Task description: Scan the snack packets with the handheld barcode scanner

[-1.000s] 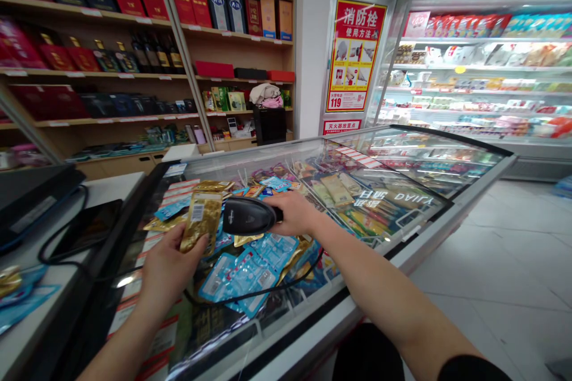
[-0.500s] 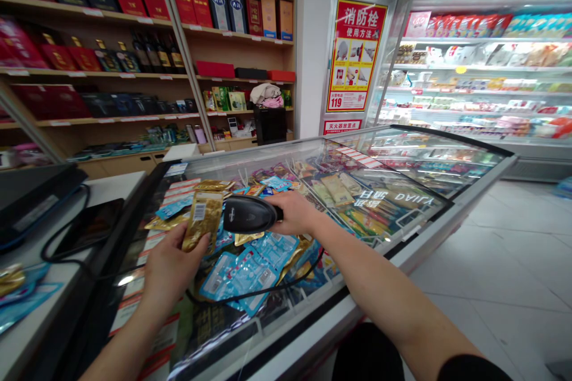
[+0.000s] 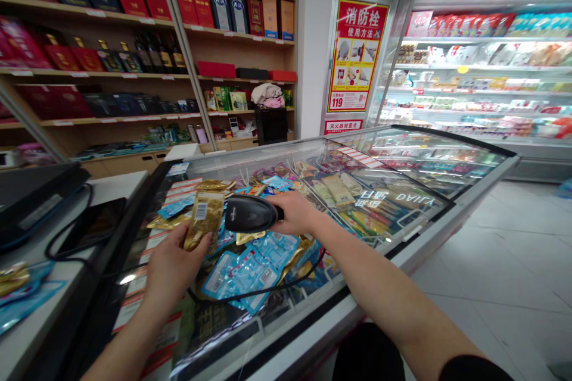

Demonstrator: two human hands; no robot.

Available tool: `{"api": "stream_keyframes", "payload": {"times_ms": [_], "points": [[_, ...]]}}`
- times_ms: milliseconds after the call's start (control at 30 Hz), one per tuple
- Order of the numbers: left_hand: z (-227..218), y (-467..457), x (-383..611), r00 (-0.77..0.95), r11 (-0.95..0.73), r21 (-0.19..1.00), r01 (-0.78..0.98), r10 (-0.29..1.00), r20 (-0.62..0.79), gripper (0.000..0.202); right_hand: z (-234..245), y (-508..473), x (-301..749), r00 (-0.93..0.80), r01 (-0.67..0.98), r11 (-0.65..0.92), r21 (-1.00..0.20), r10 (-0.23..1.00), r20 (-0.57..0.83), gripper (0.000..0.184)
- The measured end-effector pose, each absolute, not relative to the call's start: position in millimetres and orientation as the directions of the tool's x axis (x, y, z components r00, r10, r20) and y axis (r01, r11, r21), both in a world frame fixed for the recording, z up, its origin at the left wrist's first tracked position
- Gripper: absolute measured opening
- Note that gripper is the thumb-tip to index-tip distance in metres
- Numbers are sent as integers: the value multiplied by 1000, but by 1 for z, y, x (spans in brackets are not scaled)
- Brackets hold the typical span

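A gold snack packet [image 3: 206,227] is gripped in my left hand [image 3: 176,256], its white barcode label facing up. My right hand [image 3: 297,212] is wrapped round the handle of a black barcode scanner [image 3: 250,213], whose head points left at the packet from close by. Beneath both hands, blue packets [image 3: 250,271] and several gold ones [image 3: 217,184] lie in a loose pile on the glass lid of a chest freezer [image 3: 388,262]. The scanner's black cable [image 3: 259,294] loops across the blue packets toward the left.
To the left, a white counter [image 3: 118,184] carries a black device [image 3: 40,190], a dark phone-like slab [image 3: 93,226] and more packets [image 3: 27,292]. Shelves of boxes and bottles [image 3: 147,59] stand behind. A lit refrigerated display [image 3: 482,83] is at the right, beyond the tiled floor [image 3: 504,262].
Almost nothing differs. The whole view has shifted very slightly, while both hands keep the same hold on the packet and the scanner.
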State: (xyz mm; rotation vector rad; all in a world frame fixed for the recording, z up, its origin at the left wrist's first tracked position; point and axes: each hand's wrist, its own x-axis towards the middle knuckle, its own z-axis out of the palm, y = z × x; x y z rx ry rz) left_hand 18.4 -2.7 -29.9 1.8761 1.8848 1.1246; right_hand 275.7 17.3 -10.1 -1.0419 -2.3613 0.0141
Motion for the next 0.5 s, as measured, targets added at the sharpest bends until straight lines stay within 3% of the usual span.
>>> {"api": "stream_keyframes", "payload": {"times_ms": [267,400,500], "points": [[-30,-2,20,-193,-141,757,639,923,334,36,-13,22,279,-519,660,704,-262,680,519,23],[-21,-5,15,-303,-138,928,347,920,250,48,-16,25,285,-480,659,678,-326,712,513,25],[-2,-9,2,-396,-206,971,125,887,239,50,-19,27,291,-439,654,665,-361,722,534,20]]}}
